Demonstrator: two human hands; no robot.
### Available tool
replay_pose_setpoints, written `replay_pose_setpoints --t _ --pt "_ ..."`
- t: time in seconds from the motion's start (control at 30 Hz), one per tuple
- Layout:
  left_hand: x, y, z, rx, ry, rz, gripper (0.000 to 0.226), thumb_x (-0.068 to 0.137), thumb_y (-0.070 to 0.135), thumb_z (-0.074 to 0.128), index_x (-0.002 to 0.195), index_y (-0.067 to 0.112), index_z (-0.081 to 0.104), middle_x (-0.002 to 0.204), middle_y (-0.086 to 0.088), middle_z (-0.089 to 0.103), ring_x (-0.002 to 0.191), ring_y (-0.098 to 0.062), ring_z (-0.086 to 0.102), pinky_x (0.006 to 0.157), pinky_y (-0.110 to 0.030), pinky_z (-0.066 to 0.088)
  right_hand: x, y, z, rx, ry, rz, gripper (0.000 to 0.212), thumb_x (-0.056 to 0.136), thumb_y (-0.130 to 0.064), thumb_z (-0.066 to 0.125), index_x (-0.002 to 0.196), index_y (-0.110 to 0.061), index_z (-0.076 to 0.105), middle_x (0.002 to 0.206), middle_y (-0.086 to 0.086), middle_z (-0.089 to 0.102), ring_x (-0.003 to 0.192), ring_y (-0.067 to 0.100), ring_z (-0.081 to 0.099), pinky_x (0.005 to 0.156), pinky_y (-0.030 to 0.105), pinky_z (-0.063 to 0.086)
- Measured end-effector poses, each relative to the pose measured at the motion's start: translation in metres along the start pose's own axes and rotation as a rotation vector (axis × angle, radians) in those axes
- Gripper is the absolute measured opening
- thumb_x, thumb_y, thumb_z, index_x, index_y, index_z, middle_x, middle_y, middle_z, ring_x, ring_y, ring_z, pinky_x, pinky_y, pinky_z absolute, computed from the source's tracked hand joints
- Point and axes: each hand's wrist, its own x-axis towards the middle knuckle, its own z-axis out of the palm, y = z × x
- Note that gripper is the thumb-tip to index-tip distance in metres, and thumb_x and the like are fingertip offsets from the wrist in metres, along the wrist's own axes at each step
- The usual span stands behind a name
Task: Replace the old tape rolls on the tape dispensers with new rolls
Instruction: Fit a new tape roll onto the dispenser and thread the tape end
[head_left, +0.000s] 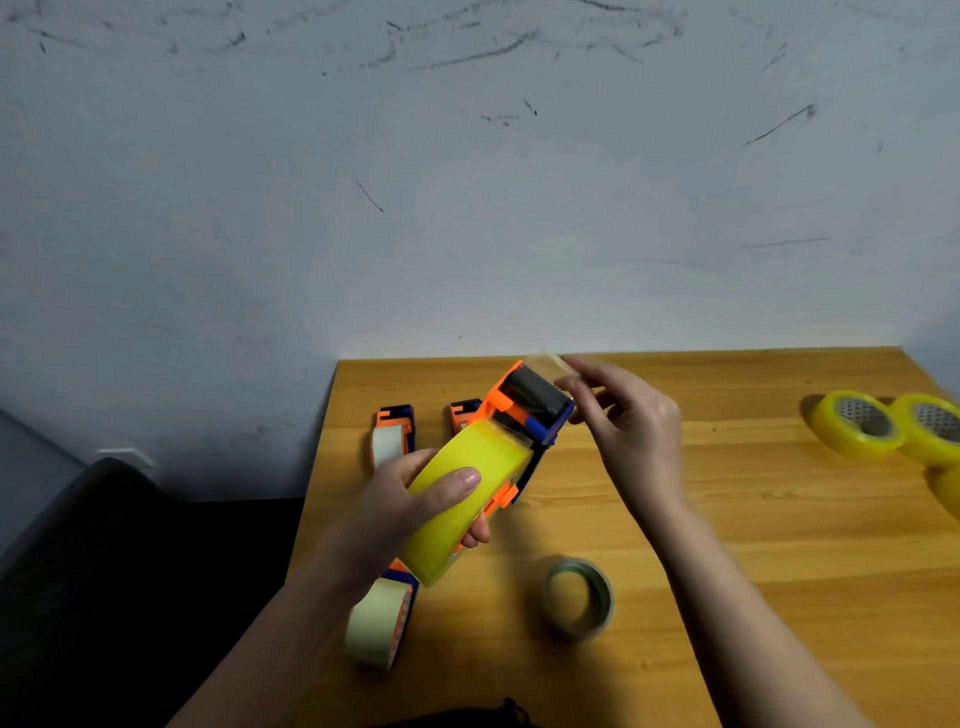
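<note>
My left hand (410, 499) grips an orange and blue tape dispenser (524, 410) that carries a full yellow tape roll (462, 493), lifted above the table. My right hand (623, 421) pinches the loose clear tape end (556, 361) at the dispenser's black roller end. A thin, nearly used-up roll (579, 597) lies on the wooden table (727, 519) below my right arm. Another dispenser with a pale roll (379, 623) lies near the front left edge, partly under my left wrist. Two more dispensers, one with a pale roll (392, 436) and one mostly hidden (465, 413), sit behind my left hand.
Three new yellow rolls sit at the table's right edge: one (857, 423), a second (932, 426) and a third cut off by the frame (950, 488). A dark chair (104, 545) stands left of the table. A scuffed white wall is right behind.
</note>
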Motion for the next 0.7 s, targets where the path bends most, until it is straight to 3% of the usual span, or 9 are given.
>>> replay_pose_setpoints --t 0.13,0.3,0.47,0.57,0.7 --pt "-0.001 0.001 0.000 0.006 -0.015 -0.001 0.053 0.057 0.045 0.068 0.091 0.006 0.061 0.065 -0.011 0.071 0.056 -0.016 0.067 0.055 -0.023 0.054 -0.010 0.000 0.008 -0.176 0.085 -0.097 0.022 0.092 -0.032 0.056 0.097 -0.018 0.073 0.090 -0.009 0.072 0.059 0.005 0.060 0.052 0.023 0.046" --pt "-0.002 0.003 0.002 -0.038 -0.002 0.017 0.057 0.053 0.047 0.067 0.092 0.006 0.062 0.066 -0.010 0.071 0.058 -0.016 0.067 0.054 -0.021 0.053 -0.017 0.000 0.013 -0.219 0.123 -0.062 0.018 0.088 -0.027 0.057 0.092 -0.020 0.072 0.083 -0.009 0.071 0.057 0.003 0.056 0.048 0.024 0.042" --pt "-0.001 0.002 0.000 -0.028 -0.005 0.036 0.055 0.056 0.049 0.066 0.090 0.004 0.061 0.067 -0.013 0.071 0.059 -0.017 0.067 0.059 -0.025 0.055 -0.021 -0.006 0.014 -0.217 0.131 0.000 0.010 0.084 -0.024 0.060 0.086 -0.021 0.069 0.078 -0.011 0.069 0.069 0.004 0.055 0.050 0.021 0.035" --pt "-0.001 0.001 0.001 -0.061 0.005 0.026 0.059 0.055 0.048 0.067 0.093 0.005 0.062 0.070 -0.013 0.071 0.061 -0.019 0.067 0.058 -0.025 0.055 -0.023 -0.009 0.016 -0.160 0.096 0.057 0.011 0.081 -0.028 0.057 0.084 -0.021 0.065 0.075 -0.011 0.066 0.064 0.004 0.054 0.051 0.020 0.034" --pt "-0.001 0.002 0.001 -0.024 0.001 0.038 0.055 0.056 0.048 0.066 0.089 0.004 0.061 0.066 -0.012 0.070 0.057 -0.017 0.066 0.058 -0.025 0.055 -0.019 -0.010 0.012 0.089 -0.030 0.215 0.020 0.079 -0.041 0.051 0.086 -0.026 0.062 0.079 -0.017 0.064 0.060 0.006 0.057 0.055 0.030 0.044"
